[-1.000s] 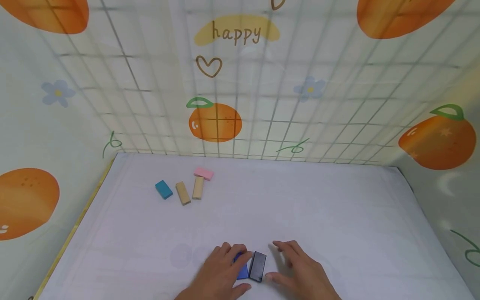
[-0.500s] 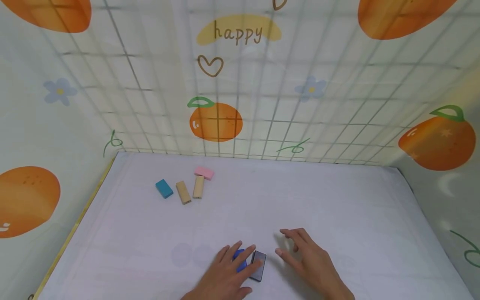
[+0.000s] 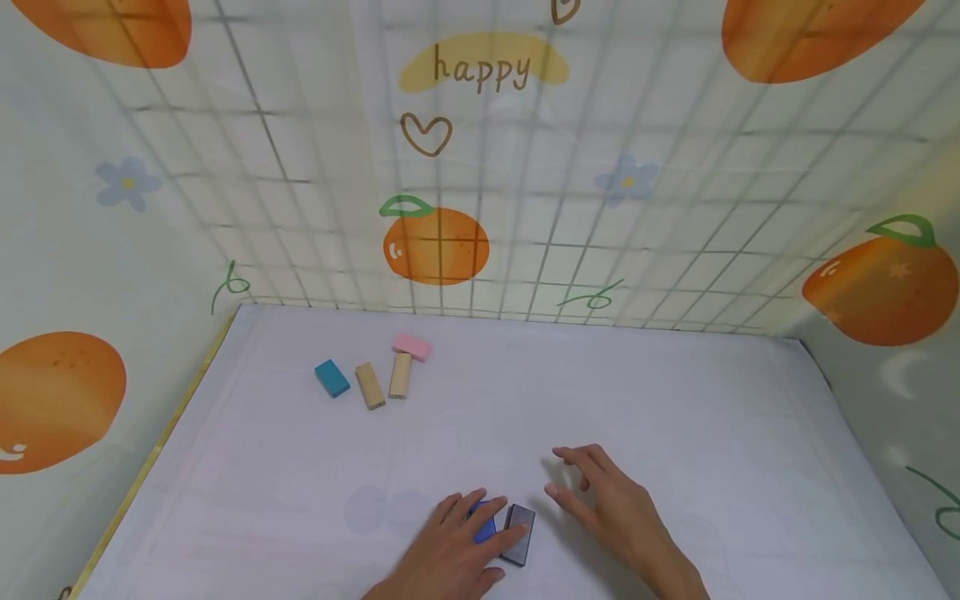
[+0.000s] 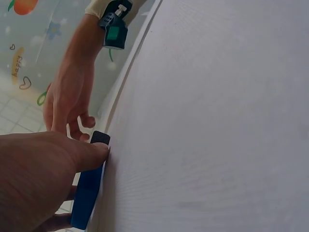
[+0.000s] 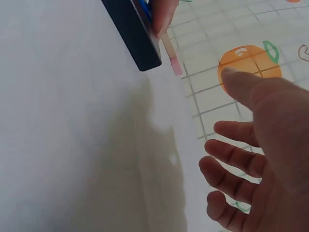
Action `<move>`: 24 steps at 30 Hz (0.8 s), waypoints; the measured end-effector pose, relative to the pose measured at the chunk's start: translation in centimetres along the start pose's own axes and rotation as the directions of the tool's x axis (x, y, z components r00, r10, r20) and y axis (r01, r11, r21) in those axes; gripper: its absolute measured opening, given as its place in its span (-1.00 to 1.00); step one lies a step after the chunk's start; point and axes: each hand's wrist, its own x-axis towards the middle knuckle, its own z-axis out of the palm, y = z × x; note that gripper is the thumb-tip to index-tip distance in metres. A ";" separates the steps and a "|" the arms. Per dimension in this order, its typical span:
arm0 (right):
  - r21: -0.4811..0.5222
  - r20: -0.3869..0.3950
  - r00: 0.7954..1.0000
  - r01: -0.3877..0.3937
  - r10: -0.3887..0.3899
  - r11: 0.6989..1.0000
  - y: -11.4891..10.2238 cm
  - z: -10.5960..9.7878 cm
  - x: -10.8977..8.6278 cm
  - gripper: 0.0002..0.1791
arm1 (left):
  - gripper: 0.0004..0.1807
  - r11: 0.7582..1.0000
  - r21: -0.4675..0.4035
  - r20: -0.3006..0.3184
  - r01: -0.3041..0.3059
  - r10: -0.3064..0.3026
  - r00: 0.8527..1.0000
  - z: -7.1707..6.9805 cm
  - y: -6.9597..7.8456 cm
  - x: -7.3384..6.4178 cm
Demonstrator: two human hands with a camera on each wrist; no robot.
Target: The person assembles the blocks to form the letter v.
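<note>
A blue block (image 3: 486, 532) and a dark grey block (image 3: 518, 552) lie side by side near the front of the table. Over them my left hand (image 3: 453, 546) rests with spread, fairly straight fingers; one fingertip touches the top of the dark block, and the fingers partly hide the blue one. From the left wrist, the blue block (image 4: 87, 203) shows beyond the thumb, with the dark end (image 4: 100, 137) past its tip. To the right of the pair, my right hand (image 3: 622, 512) hovers with loosely bent fingers, holding nothing, as the right wrist view also shows.
At the back left lie a teal block (image 3: 332, 378), two wooden blocks (image 3: 370, 387) and a pink block (image 3: 412, 347), which one wooden block touches. A printed curtain (image 3: 517, 175) hangs behind the white tabletop (image 3: 660, 400).
My left fingers have spread from an arch over the blue block, and one now reaches onto the dark block. The right hand has moved away from the dark block, up and to the right.
</note>
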 end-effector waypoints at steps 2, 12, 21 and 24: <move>0.000 -0.002 1.000 0.013 -0.013 1.000 0.0 0.1 0.2 -0.50 | -0.35 1.000 0.004 -0.014 -0.006 0.006 1.000 0.0 0.0 0.0; -0.011 -0.023 0.997 0.071 -0.071 0.997 0.0 0.3 1.4 -0.52 | -0.35 0.999 -0.020 0.056 0.025 -0.024 0.998 -0.3 0.1 0.2; -0.007 -0.018 0.996 0.091 -0.091 0.996 -0.4 0.5 2.3 -0.53 | -0.34 1.000 -0.009 0.042 0.018 -0.018 0.999 -0.1 0.0 0.3; -0.015 0.004 0.998 0.070 -0.070 0.997 -0.6 0.5 2.5 -0.52 | -0.33 1.000 -0.007 0.033 0.013 -0.013 0.999 -0.2 0.0 0.3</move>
